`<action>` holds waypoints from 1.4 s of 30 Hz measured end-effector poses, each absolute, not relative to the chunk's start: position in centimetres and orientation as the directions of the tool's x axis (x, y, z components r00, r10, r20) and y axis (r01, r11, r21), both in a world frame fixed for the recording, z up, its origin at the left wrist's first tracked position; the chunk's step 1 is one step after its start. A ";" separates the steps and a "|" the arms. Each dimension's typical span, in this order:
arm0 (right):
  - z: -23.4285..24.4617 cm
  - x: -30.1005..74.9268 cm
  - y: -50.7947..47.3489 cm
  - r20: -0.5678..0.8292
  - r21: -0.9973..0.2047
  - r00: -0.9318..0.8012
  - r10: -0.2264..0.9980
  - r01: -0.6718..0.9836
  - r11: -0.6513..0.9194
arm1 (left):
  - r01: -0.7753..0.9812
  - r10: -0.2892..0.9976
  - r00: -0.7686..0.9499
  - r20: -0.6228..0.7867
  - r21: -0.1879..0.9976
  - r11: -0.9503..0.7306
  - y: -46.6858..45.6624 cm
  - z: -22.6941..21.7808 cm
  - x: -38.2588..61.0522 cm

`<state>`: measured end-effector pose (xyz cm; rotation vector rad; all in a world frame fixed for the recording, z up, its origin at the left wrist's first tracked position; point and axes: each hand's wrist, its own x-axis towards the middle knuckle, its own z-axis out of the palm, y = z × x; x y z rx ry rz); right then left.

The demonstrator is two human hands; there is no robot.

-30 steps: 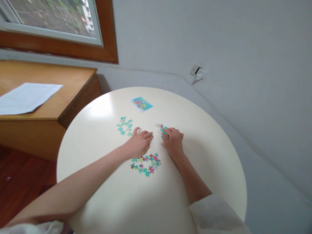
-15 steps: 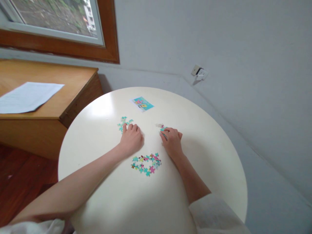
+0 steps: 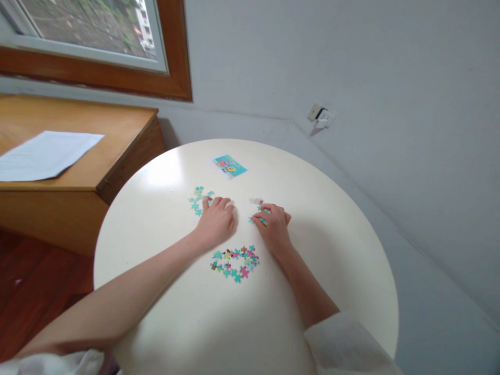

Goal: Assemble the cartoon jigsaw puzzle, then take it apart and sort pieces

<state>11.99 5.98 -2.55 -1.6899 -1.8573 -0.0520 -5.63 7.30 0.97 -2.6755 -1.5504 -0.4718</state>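
My left hand (image 3: 216,221) rests palm down on the table. Its fingers are loosely bent and a little apart, with no object seen in them. Beside and partly under its fingertips lies a loose cluster of teal puzzle pieces (image 3: 196,199). My right hand (image 3: 274,225) is closed in a pinch, thumb and fingers on a teal puzzle piece (image 3: 251,220). More pieces, some pale and pink (image 3: 257,201), lie just past its fingers, partly covered. Nearer to me, between my forearms, a rough ring of mixed teal, pink and yellow puzzle pieces (image 3: 236,273) lies flat.
A colourful picture card (image 3: 230,166) lies near the far edge of the round white table (image 3: 336,260). To the left stands a wooden cabinet (image 3: 78,112) with white paper sheets (image 3: 50,156) on it. A wall socket with a plug (image 3: 322,115) is at the right.
My left hand has slid slightly right, uncovering more of the teal pieces. At my right thumb, a teal piece now shows further left than before.
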 end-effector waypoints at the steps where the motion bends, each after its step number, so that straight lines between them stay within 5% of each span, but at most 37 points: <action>1: -2.4 12.0 5.9 0.467 -0.361 0.015 0.884 0.916 0.175 | 0.820 0.824 0.495 0.274 0.167 -0.548 7.3 0.9 -5.6; 9: -1.2 12.6 5.8 0.540 -0.287 0.084 0.838 0.954 0.089 | 0.526 0.557 0.812 0.171 0.196 -0.827 6.4 0.3 -5.2; 19: -0.2 12.4 5.0 0.389 -0.085 -0.013 0.921 0.995 0.050 | 0.889 0.875 0.446 0.186 0.018 -0.457 6.9 0.8 -5.7; 26: 0.0 12.1 4.8 0.334 -0.081 -0.027 0.942 0.995 0.057 | 0.929 0.917 0.365 0.162 -0.005 -0.369 6.7 1.0 -5.8; 33: -1.3 11.2 4.8 0.391 -0.227 -0.161 0.906 0.937 0.264 | 0.822 0.820 0.500 0.279 0.145 -0.551 7.1 0.9 -5.6; 37: -1.2 11.8 5.1 0.450 -0.242 -0.046 0.892 0.955 0.172 | 0.601 0.651 0.719 0.244 0.252 -0.758 7.1 0.8 -5.6; 42: -1.3 13.1 5.5 0.472 -0.191 0.063 0.879 0.981 0.032 | 0.539 0.570 0.808 0.147 0.207 -0.817 6.9 0.0 -5.5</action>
